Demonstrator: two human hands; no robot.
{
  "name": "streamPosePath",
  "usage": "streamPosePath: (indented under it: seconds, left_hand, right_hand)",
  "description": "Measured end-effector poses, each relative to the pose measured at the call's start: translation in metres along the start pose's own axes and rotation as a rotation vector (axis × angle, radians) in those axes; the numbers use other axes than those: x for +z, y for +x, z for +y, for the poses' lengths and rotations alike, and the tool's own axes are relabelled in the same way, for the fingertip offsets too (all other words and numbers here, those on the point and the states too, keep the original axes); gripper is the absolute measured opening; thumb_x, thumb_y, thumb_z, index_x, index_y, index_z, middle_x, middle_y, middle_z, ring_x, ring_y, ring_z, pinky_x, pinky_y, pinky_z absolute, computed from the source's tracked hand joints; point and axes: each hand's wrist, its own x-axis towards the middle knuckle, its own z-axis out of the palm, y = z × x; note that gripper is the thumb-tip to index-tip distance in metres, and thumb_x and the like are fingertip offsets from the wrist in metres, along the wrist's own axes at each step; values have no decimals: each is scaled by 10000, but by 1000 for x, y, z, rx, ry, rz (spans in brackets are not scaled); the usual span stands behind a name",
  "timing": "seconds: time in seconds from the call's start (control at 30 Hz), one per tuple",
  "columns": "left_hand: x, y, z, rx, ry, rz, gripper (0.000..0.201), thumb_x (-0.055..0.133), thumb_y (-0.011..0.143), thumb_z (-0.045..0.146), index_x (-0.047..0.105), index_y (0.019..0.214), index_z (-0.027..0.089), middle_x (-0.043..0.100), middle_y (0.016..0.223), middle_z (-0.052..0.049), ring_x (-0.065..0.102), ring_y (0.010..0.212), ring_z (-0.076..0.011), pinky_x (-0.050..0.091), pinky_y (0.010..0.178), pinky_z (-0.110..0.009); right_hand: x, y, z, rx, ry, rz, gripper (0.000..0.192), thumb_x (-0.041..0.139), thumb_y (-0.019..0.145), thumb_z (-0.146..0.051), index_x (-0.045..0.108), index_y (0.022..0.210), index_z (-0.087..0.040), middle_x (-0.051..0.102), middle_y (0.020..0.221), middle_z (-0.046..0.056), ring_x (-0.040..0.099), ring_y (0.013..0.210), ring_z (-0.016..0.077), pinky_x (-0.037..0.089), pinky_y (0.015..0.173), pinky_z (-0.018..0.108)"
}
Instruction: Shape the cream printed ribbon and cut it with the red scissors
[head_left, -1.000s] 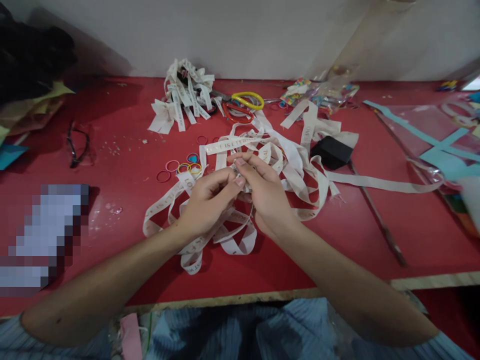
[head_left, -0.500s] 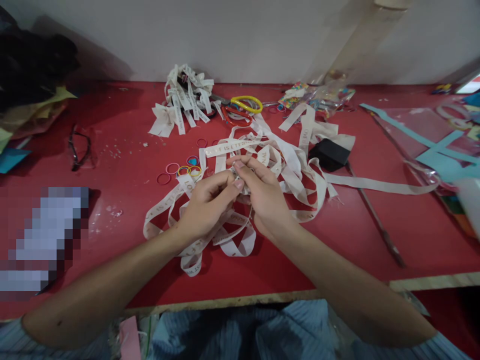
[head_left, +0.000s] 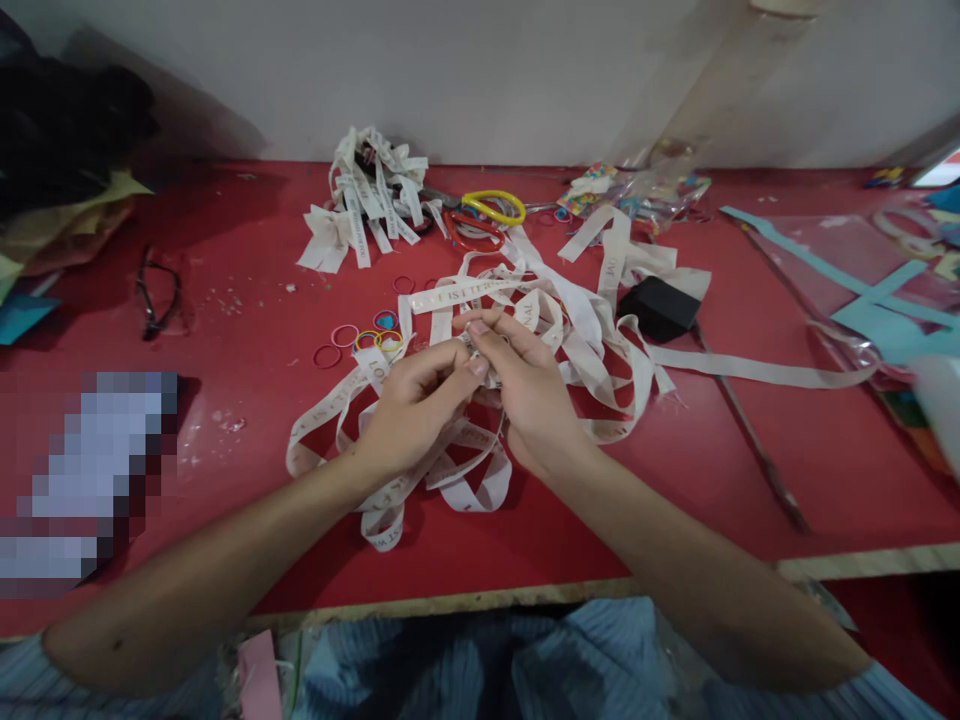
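Note:
My left hand (head_left: 416,405) and my right hand (head_left: 536,390) meet over the middle of the red table, fingertips pinched together. Between them is a bunched bit of white printed ribbon (head_left: 491,378), mostly covered by my fingers. Around and under both hands lies a loose tangle of the same ribbon (head_left: 484,490), looped on the tabletop. Several coloured hair elastics (head_left: 345,337) lie just left of the tangle. Beyond it rest scissors with a yellow and a red handle (head_left: 493,208).
Behind is a pile of cut ribbon pieces (head_left: 375,190). A black block (head_left: 658,308) and a thin rod (head_left: 750,435) lie to the right, near light blue strips (head_left: 885,300). Glasses (head_left: 157,292) and a blurred-out flat object (head_left: 97,450) sit on the left.

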Motion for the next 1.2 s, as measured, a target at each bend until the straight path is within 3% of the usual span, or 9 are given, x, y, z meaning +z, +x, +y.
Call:
streamPosePath:
  seconds: [1.2]
  left_hand:
    - [1,1,1,18,1,-16,394,538,916,302,396,575,165,350,517,60,303,461,-54,256,455,-236]
  right_hand:
    - [-1,1,2,-18,-6,15,113,576,854,-311,659,851,-234,512,731,-36,453,642,80,403,586,195]
